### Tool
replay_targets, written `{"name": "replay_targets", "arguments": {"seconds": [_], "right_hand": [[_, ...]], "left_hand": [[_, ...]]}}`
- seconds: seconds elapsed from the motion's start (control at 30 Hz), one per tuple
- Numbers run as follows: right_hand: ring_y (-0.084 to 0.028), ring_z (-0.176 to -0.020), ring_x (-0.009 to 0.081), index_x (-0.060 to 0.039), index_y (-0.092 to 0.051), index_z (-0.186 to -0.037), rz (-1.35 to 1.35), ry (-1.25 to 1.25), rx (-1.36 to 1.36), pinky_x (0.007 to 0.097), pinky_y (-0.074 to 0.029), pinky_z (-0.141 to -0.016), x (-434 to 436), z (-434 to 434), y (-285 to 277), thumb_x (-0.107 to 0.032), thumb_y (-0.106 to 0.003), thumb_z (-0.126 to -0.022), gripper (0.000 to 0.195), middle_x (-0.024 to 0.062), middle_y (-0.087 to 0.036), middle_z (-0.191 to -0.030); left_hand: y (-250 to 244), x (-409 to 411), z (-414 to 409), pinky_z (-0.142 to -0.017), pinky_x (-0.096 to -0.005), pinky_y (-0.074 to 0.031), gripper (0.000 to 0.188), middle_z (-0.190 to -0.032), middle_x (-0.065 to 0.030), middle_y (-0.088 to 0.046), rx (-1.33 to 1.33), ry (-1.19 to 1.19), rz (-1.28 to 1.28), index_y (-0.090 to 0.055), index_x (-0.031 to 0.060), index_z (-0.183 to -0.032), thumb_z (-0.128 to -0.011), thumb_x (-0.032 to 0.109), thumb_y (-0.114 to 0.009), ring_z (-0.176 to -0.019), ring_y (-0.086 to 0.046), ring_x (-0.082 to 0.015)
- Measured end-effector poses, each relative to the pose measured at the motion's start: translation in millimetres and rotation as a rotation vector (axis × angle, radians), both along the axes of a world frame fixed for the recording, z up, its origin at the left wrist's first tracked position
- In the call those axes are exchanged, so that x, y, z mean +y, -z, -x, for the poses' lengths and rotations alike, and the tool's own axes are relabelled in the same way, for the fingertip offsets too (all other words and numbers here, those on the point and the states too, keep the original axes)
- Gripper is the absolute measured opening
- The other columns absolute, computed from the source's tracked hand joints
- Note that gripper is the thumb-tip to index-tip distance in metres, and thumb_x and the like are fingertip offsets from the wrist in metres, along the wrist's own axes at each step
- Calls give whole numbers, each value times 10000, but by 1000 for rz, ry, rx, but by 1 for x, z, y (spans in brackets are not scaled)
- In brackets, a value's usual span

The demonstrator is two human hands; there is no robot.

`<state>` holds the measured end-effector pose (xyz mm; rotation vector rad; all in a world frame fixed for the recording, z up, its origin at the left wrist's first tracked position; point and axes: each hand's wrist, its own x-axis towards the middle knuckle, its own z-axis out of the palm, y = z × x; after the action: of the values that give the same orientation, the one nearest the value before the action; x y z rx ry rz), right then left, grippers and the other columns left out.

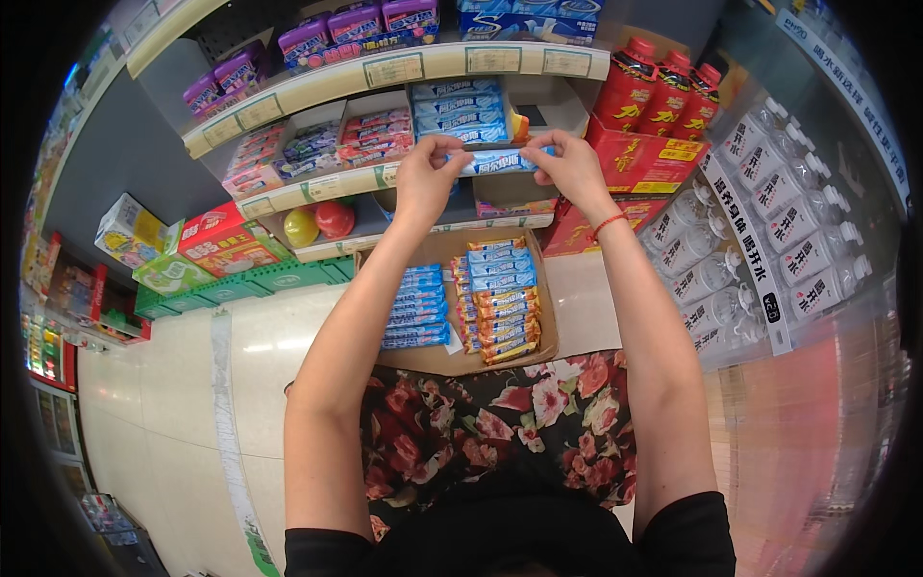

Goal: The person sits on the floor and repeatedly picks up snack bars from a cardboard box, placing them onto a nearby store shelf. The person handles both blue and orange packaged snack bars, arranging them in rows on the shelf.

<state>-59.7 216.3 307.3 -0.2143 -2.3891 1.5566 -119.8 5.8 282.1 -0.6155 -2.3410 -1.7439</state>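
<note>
Between my two hands is a blue-and-white candy stick pack, held level at the front edge of the middle shelf. My left hand pinches its left end with thumb and fingertips. The right end is pinched by my right hand, which has a red cord bracelet at the wrist. Just behind the pack stands a display box of blue candy packs. To the right of that box is a grey shelf compartment with an orange piece at its left side. Below my hands sits an open cardboard carton holding blue and orange candy packs.
Red-capped bottles stand on red cartons at the right. Farther right, clear water bottles fill a rack. Boxes of pink and purple candy line the shelf's left part. Low on the left are green crates.
</note>
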Motion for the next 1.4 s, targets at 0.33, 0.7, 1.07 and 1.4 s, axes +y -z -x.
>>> {"name": "replay_targets", "arguments": {"seconds": [0.33, 0.7, 1.07, 1.4], "right_hand": [[-664, -735, 116, 28, -641, -1071, 161, -119, -136, 237, -561, -643, 18, -20, 33, -36, -635, -864, 217, 75, -670, -873], [-684, -731, 147, 26, -673, -1041, -133, -3, -226, 274, -547, -679, 10, -44, 47, -28, -638, -831, 220, 109, -689, -883], [-686, -765, 201, -49, -729, -940, -380, 152, -309, 332, -529, -742, 7, -62, 92, -155, -748, -750, 218, 91, -710, -805], [-692, -801, 240, -68, -739, -898, -480, 203, -278, 354, -538, -754, -3, -70, 142, -154, -777, -722, 199, 113, -710, -819]], "left_hand": [[25, -11, -20, -783, -233, -517, 311, -1019, -44, -645, -368, 129, -198, -595, 7, -1153, -855, 0, -685, -898, -617, -107], [57, -10, -48, -729, -218, -498, 308, -956, -20, -650, -579, 63, -263, -593, 23, -1155, -862, 8, -686, -835, -605, -89], [107, -7, -68, -617, -215, -474, 271, -906, -7, -655, -607, 26, -219, -629, 24, -1108, -848, 6, -703, -719, -577, -68], [135, -13, -84, -677, -218, -524, 249, -943, -45, -658, -740, -68, -235, -624, 13, -1063, -832, -4, -716, -759, -624, -107]]}}
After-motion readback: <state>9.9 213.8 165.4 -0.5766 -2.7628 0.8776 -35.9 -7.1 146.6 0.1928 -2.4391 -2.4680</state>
